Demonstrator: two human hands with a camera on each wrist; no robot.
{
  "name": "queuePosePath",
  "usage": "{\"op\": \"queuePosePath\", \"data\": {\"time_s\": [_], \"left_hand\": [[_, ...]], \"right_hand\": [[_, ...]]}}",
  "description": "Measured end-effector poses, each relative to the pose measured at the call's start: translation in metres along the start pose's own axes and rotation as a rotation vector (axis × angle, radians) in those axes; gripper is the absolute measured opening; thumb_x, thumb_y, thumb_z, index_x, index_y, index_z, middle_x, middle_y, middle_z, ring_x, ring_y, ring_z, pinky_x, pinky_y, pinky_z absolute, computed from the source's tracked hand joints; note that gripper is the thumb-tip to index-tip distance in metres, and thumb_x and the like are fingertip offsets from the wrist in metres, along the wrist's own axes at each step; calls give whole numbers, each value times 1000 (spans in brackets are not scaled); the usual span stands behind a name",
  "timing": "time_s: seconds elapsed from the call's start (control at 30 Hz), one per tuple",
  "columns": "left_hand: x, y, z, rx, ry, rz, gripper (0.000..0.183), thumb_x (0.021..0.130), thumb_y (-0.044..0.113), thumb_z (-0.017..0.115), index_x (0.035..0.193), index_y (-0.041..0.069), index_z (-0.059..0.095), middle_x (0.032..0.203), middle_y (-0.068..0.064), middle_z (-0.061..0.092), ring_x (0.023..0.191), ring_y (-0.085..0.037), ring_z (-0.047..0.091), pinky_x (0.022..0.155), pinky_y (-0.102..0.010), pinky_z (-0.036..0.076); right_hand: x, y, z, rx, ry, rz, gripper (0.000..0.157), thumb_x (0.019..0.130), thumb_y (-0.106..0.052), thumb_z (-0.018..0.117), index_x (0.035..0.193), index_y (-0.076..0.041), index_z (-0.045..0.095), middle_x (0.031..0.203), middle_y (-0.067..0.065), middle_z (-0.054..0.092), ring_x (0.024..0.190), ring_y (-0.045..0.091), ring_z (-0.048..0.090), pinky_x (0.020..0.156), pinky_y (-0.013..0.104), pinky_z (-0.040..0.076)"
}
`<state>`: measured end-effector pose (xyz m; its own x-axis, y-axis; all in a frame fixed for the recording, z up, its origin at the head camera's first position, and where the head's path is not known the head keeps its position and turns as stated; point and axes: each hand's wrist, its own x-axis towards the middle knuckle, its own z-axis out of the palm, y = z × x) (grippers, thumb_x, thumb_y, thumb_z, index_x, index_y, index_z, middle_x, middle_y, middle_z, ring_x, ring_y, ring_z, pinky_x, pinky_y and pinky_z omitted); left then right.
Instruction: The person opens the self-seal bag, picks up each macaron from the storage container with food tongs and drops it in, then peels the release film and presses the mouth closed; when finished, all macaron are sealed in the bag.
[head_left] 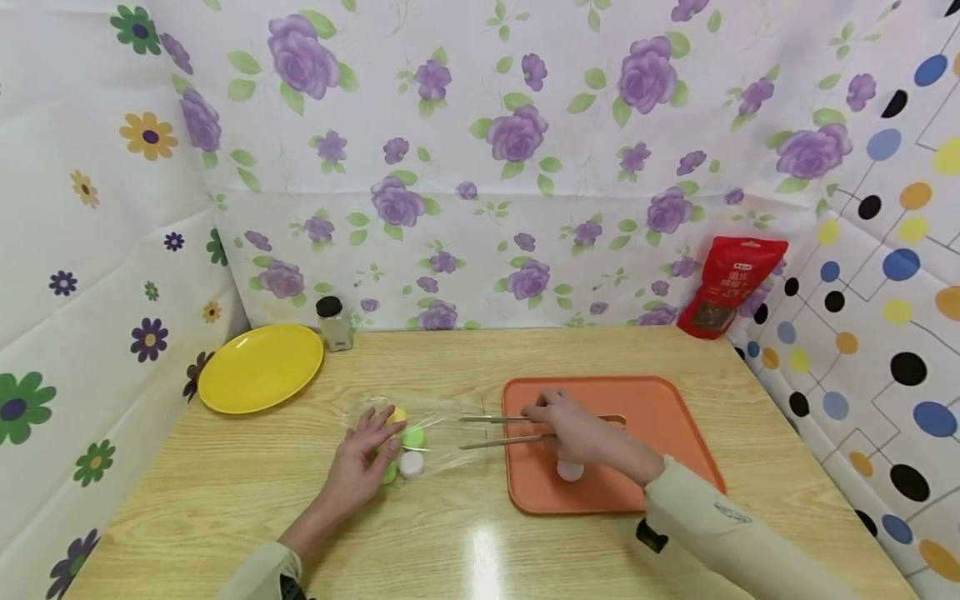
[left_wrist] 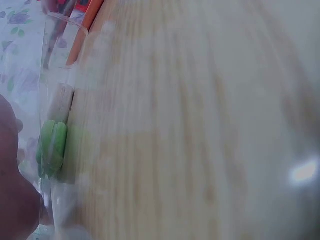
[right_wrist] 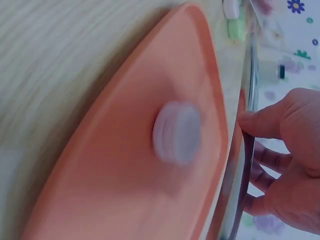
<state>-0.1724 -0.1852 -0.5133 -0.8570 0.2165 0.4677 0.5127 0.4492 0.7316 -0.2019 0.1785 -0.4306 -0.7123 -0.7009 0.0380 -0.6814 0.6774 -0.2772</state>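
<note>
My right hand grips a pair of metal tongs over the orange tray. The tong arms are spread, their tips pointing left above the end of a clear plastic bag. A pale macaron sits on the tray below this hand; the right wrist view shows the same pale macaron with nothing touching it. My left hand rests on the bag's left part with fingers extended. Inside the bag lie a yellow macaron, green macarons and a white macaron.
At the back left is a yellow oval plate, beside a small jar with a black lid. A red snack pouch leans against the back right corner. Patterned cloth walls bound the wooden table on the back and sides.
</note>
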Motion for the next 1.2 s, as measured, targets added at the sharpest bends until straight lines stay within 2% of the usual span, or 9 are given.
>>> {"op": "queuePosePath", "data": {"time_s": [0.23, 0.4, 0.6, 0.93, 1.2], "left_hand": [[0, 1, -2, -22, -5, -11, 27, 98, 7, 63, 124, -2, 68, 146, -27, 46, 140, -56, 24, 97, -84, 5], [-1, 2, -2, -30, -4, -8, 27, 98, 7, 63, 123, -3, 68, 145, -28, 46, 139, -57, 24, 97, -85, 4], [0, 3, -1, -40, -11, -15, 28, 99, 7, 62, 124, -3, 68, 146, -28, 45, 140, -57, 23, 98, -84, 4], [0, 3, 0, -23, -3, -12, 27, 99, 6, 62, 123, -3, 68, 145, -28, 47, 140, -57, 24, 97, -84, 4], [0, 6, 0, -21, 7, -6, 26, 98, 4, 63, 122, 0, 70, 145, -26, 48, 140, -56, 25, 97, -84, 4]], "right_hand": [[-42, 20, -11, 30, 0, 11, 44, 91, 3, 70, 133, -4, 60, 98, 13, 51, 81, 20, 39, 62, 30, 38], [-71, 29, -15, 64, -19, 56, 51, 91, 7, 68, 140, -4, 57, 97, 12, 49, 79, 18, 36, 61, 28, 36], [-99, 39, -17, 57, 12, 61, 54, 88, 12, 67, 140, -1, 56, 98, 10, 48, 79, 18, 34, 64, 29, 33], [-133, 54, -15, 10, 62, 25, 53, 85, 10, 72, 136, -1, 60, 94, 4, 47, 78, 12, 34, 63, 25, 34], [-146, 60, -9, 7, 68, -2, 57, 83, 14, 71, 137, 0, 59, 99, 4, 50, 85, 13, 38, 66, 28, 41]]}}
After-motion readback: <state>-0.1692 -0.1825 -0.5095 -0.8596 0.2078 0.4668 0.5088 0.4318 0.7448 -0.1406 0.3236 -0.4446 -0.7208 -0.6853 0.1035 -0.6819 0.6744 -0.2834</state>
